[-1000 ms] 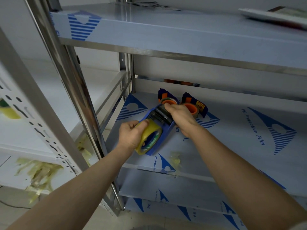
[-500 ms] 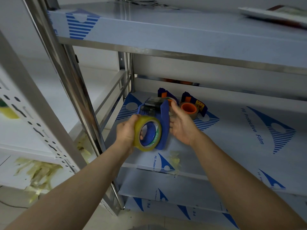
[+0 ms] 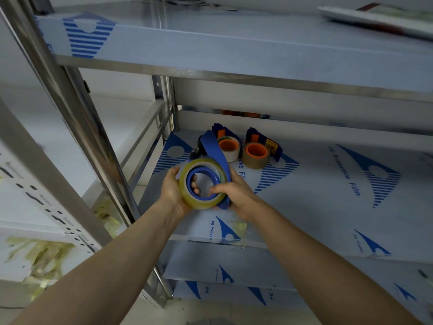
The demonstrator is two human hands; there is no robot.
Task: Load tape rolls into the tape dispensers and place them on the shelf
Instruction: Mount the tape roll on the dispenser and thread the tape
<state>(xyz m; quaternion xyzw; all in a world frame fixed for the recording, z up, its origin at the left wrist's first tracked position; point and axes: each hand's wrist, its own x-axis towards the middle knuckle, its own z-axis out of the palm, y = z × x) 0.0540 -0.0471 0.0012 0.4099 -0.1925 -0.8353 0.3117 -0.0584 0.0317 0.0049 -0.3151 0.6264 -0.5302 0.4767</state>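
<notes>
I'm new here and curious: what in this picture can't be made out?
Head view only:
Blue dispenser: far end mostly hidden behind its side plate and the yellow tape roll.
Left hand: fingers mostly behind the roll.
Flat item, upper right: blurred, cut by the right edge.
Rear dispenser label: too small.

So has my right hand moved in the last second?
Yes. The right hand has come toward the front edge of the shelf, away from the brown tape roll at the back, and now grips the blue tape dispenser at its near end.
</notes>
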